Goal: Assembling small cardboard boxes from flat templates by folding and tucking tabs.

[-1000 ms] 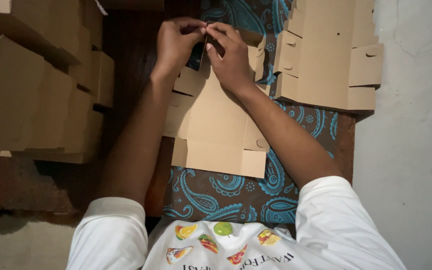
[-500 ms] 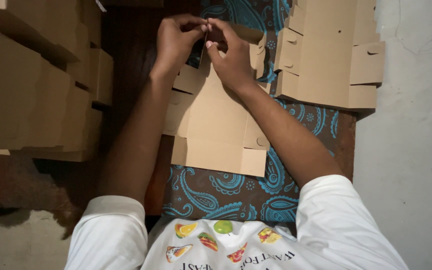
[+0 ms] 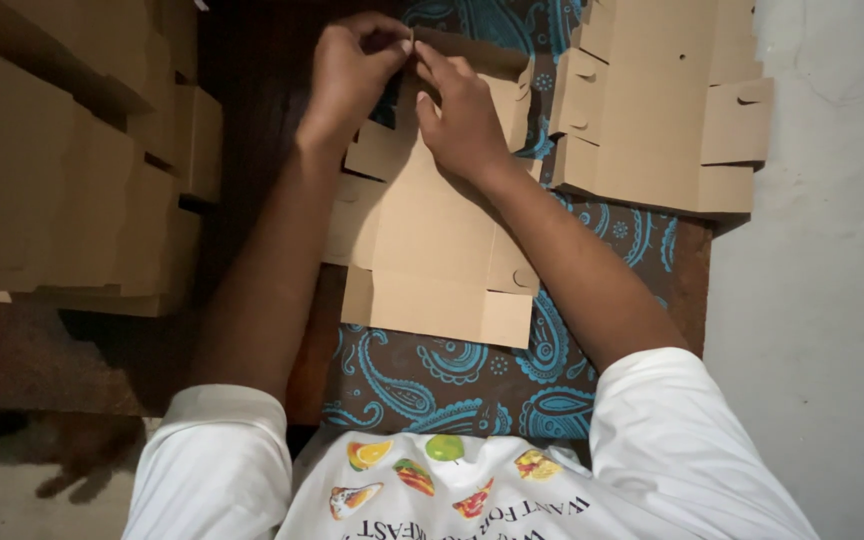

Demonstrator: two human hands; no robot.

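My left hand (image 3: pixel 352 75) pinching far edge of flat cardboard box blank (image 3: pixel 442 240); my right hand (image 3: pixel 464 110) pressed on same edge, fingers curled beside left. Blank lies on blue paisley cloth (image 3: pixel 432 385), between folded boxes stack (image 3: pixel 62 170) at left, flat blanks pile (image 3: pixel 662 110) at right.

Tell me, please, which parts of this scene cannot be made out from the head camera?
- Far flap of the flat cardboard box: covered by the left hand and right hand.
- Stack of folded boxes: cut off by the left and top edges.
- Cardboard sheets: cut off by the top edge.
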